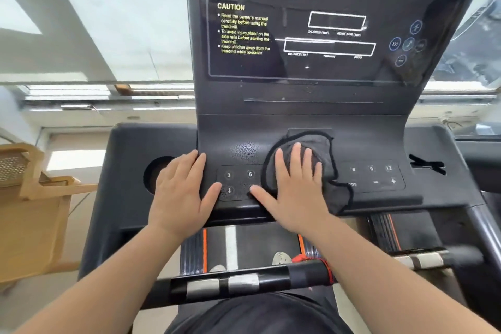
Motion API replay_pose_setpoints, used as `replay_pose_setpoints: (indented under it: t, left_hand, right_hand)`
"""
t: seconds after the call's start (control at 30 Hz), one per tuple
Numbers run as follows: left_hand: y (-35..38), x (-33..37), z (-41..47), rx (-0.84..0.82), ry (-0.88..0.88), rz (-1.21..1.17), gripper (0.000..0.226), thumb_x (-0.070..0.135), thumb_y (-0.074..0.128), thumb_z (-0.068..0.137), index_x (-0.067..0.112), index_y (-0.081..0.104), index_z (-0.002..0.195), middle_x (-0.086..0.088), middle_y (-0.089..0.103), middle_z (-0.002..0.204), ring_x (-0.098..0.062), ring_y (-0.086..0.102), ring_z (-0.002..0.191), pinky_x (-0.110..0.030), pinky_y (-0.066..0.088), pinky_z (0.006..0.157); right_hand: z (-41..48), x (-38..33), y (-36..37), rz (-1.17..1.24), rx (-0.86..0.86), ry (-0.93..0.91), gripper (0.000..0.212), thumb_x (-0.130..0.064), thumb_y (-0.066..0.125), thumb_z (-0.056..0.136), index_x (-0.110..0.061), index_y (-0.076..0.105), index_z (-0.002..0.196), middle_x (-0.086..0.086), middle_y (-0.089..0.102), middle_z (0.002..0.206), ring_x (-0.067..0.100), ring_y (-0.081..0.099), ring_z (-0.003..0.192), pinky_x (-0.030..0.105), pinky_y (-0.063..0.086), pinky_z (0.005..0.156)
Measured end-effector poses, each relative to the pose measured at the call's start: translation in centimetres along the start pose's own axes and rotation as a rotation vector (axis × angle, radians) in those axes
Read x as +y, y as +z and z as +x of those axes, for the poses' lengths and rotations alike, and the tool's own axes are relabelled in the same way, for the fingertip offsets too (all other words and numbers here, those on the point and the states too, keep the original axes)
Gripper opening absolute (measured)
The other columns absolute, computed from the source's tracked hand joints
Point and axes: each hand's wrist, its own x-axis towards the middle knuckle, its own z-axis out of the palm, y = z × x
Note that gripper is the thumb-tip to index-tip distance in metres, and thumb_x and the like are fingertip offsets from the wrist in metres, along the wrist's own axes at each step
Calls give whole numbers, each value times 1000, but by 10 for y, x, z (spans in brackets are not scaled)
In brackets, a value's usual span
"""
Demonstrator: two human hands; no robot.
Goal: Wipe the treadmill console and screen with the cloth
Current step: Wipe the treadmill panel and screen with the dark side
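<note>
The black treadmill console [303,122] fills the middle of the view, with its dark screen [311,22] rising above it. A grey cloth [325,154] with a black hem lies on the console's button area. My right hand [292,187] presses flat on the cloth, fingers spread. My left hand [181,190] rests flat on the console to the left, beside the button pad [238,182], holding nothing. A patch of water droplets [245,149] sits on the console between my hands, just above the pad.
A round cup holder [154,173] is left of my left hand. More buttons [379,175] lie right of the cloth. A handlebar [244,283] with metal sensors crosses in front of me. A wooden chair [29,192] stands at the left, windows behind.
</note>
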Motion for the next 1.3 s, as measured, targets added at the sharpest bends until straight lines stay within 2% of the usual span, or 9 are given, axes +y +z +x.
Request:
replay_pose_setpoints:
  t: [0.17,0.27,0.4,0.5,0.67,0.9,0.97,1.07,1.3]
  left_hand:
    - [-3,-1,1,16,7,-72,70,53,33,96,4,52,142,-15,53,146,-38,45,134,-52,33,113]
    - [-3,-3,2,24,18,-109,69,52,30,97,3,54,141,-15,54,145,-38,47,133,-53,35,113]
    - [-1,-4,1,37,19,-125,68,50,30,98,3,55,140,-16,55,144,-38,48,133,-54,35,113]
    - [-1,-5,1,45,21,-134,71,53,26,99,3,55,140,-16,55,144,-39,48,133,-54,35,113]
    - [1,-9,0,129,-6,-238,77,56,16,101,3,57,139,-16,55,144,-37,48,133,-51,33,114]
    - [-16,-17,-3,171,-79,-174,60,49,38,95,10,57,138,-9,55,142,-32,45,134,-49,33,113]
    - [-21,-28,-4,107,-121,-20,64,54,42,92,14,52,140,-8,51,145,-34,39,139,-54,29,115]
    - [-23,-50,-6,-13,-179,169,64,56,39,94,19,43,147,-11,39,155,-36,26,148,-59,19,121]
    - [-25,-59,-6,-64,-196,99,77,64,24,89,21,41,150,-9,31,162,-31,21,151,-51,7,125]
  right_hand:
    - [-21,7,14,15,30,-401,78,-74,27,96,-34,23,163,-5,8,173,26,0,160,54,6,128]
    - [-37,43,25,-8,88,-399,67,-67,35,99,-38,32,159,-7,18,171,27,11,159,56,14,125]
    - [-31,53,16,-82,63,-113,76,-79,10,95,-44,16,162,4,3,174,44,0,157,65,-1,124]
    - [-7,16,8,-50,43,-20,99,-84,-13,84,-33,9,165,19,-7,172,52,-7,154,64,-4,123]
    - [11,-42,11,7,92,59,107,-84,-10,85,-16,10,165,37,-3,165,56,-3,153,65,2,124]
    - [-6,-11,20,-91,81,-492,72,-72,23,99,-37,23,162,-2,13,173,34,3,159,64,7,125]
    - [-12,1,22,-28,145,-331,70,-71,21,99,-38,30,159,-1,18,172,31,10,159,68,8,123]
    - [-13,-4,23,37,185,17,84,-75,3,96,-28,22,163,20,11,171,41,8,157,67,3,122]
    - [27,-64,19,-2,158,85,94,-73,9,91,-13,8,164,33,-1,167,48,-3,155,68,4,123]
